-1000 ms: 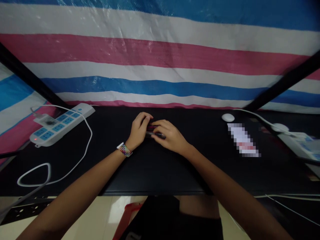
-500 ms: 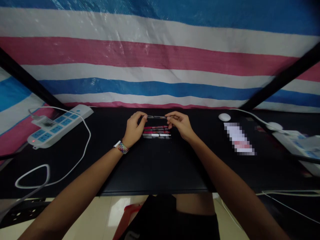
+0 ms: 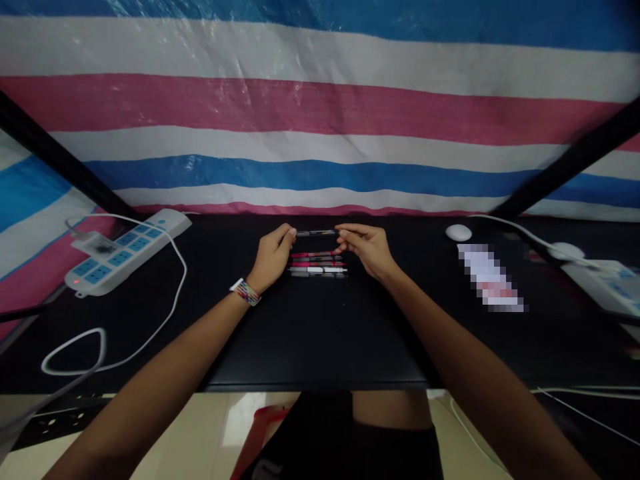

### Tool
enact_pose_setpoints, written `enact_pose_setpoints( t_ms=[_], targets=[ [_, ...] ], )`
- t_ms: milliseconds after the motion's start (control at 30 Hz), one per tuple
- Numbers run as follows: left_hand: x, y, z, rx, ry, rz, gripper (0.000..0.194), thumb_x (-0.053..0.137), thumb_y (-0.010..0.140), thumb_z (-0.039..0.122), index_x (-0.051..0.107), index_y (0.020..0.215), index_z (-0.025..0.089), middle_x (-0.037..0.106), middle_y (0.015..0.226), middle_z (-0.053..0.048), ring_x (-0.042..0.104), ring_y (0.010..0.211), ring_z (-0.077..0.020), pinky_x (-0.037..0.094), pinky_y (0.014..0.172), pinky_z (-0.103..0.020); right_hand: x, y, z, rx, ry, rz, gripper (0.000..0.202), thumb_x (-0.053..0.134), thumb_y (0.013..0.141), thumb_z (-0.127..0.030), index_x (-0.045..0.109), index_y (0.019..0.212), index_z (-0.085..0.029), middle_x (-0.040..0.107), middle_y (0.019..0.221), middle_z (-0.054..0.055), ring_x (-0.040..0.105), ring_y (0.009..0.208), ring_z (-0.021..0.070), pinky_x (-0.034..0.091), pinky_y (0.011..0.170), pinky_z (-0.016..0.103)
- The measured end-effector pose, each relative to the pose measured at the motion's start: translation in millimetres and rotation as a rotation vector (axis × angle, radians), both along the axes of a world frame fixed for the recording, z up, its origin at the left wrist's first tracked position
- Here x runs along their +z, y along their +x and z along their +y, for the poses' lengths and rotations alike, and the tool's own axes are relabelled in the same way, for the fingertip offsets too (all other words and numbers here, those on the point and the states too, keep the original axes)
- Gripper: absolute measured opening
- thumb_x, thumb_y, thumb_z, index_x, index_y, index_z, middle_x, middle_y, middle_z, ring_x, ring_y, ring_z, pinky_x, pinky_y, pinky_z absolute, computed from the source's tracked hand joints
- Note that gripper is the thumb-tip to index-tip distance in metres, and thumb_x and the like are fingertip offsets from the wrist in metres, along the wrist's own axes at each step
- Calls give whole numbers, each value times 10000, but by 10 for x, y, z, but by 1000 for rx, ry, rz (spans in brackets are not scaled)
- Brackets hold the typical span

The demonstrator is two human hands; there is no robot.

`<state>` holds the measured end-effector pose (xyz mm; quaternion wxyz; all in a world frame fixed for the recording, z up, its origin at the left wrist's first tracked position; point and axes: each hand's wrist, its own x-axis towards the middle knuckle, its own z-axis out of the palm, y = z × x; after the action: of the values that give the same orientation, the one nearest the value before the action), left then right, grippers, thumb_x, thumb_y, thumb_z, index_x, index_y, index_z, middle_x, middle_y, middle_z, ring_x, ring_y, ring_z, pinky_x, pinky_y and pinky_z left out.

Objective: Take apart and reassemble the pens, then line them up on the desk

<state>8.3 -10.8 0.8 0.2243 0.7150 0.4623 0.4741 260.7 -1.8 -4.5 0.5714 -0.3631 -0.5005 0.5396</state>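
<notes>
Beyond the pen row [image 3: 320, 264] — a dark pen [image 3: 317, 233] — ends pinched by left hand [image 3: 272, 257], right hand [image 3: 372, 251]

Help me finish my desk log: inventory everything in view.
dark pen: one, black, centre, held
other pens: several, red, white, grey, row on table
power strip: one, white-blue, left
similar item: one, white-blue, right
adapter: one, white, on power strip
cables: several, white, both sides
rounded objects: two, white, right
pixelated item: one, white-red, right
table: one, black, centre
poles: two, black, sides
sheeting: count unclear, blue-white-pink, behind table
red item: one, below table
floor: one, pale, below
clothing: one, black, bottom
wristband: one, multicoloured, left wrist
left hand: one, on dark pen
right hand: one, on dark pen
</notes>
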Motion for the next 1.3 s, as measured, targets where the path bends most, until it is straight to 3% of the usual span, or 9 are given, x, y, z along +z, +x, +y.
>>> enact_pose_setpoints(
  t_ms=[133, 300, 533, 667, 867, 1033, 1100, 1200, 1300],
  targets=[
    [-13, 11, 4, -14, 17, -4, 347, 528, 1136, 396, 642, 859, 220, 637, 730, 10, 603, 684, -163, 461, 693, -309, 9, 5, -11, -13, -21, 22, 379, 1022, 716, -458, 890, 976, -215, 786, 786, 21, 713, 638, 153, 692, 730, 380],
    [27, 11, -7, -78, 197, 70, 170, 729, 1046, 340, 795, 1161, 233, 803, 1093, -72, 740, 999, -226, 586, 921, -390, 21, 21, -21, 25, -45, 3, 376, 1018, 722, -444, 885, 984, -211, 795, 815, 32, 737, 661, 161, 693, 748, 382],
    [73, -100, -23, -207, 253, 255, 276, 619, 1111, 339, 817, 1269, 229, 746, 1006, -79, 705, 929, -227, 573, 888, -384, 30, 23, -18, 43, -35, -53, 434, 1034, 701, -496, 879, 975, -197, 790, 808, 37, 748, 671, 169, 702, 769, 389],
    [98, -101, -22, -236, 213, 275, 288, 592, 1124, 362, 824, 1212, 215, 724, 897, -59, 680, 836, -219, 543, 818, -363, 41, 36, -20, 57, -15, -54, 446, 1044, 693, -497, 881, 983, -199, 790, 812, 35, 774, 690, 179, 704, 769, 382],
    [98, -70, -1, -199, 53, 176, 468, 496, 1160, 424, 773, 853, 205, 727, 786, -31, 659, 703, -177, 516, 745, -329, 86, 48, -36, 102, -21, -59, 442, 1041, 705, -481, 880, 1033, -233, 792, 884, 28, 773, 739, 179, 725, 780, 392],
    [83, -69, 25, -89, 129, 70, 191, 698, 1061, 386, 790, 1020, 223, 815, 996, -48, 734, 898, -202, 551, 846, -333, 105, 23, -56, 127, -53, 5, 402, 1020, 734, -487, 864, 997, -226, 773, 890, 31, 735, 761, 173, 735, 733, 396],
    [85, -67, 20, -68, 137, 63, 216, 690, 1065, 400, 781, 979, 224, 808, 949, -40, 729, 865, -198, 548, 825, -330, 97, 11, -58, 120, -66, 6, 409, 1032, 712, -476, 856, 983, -225, 763, 876, 23, 731, 767, 172, 737, 762, 407],
    [88, -72, 3, -61, 89, 82, 424, 594, 1111, 465, 729, 798, 212, 727, 734, -16, 661, 684, -173, 505, 710, -316, 74, 5, -50, 119, -70, -15, 426, 1042, 690, -456, 847, 986, -219, 760, 860, 16, 753, 767, 179, 731, 840, 430],
    [86, -87, -11, -76, 82, 106, 296, 635, 1085, 464, 778, 999, 219, 734, 782, -9, 670, 699, -175, 511, 716, -311, 45, 13, -26, 88, -59, -30, 401, 1019, 723, -463, 841, 979, -211, 761, 841, 22, 762, 736, 183, 723, 832, 429]
  ],
)
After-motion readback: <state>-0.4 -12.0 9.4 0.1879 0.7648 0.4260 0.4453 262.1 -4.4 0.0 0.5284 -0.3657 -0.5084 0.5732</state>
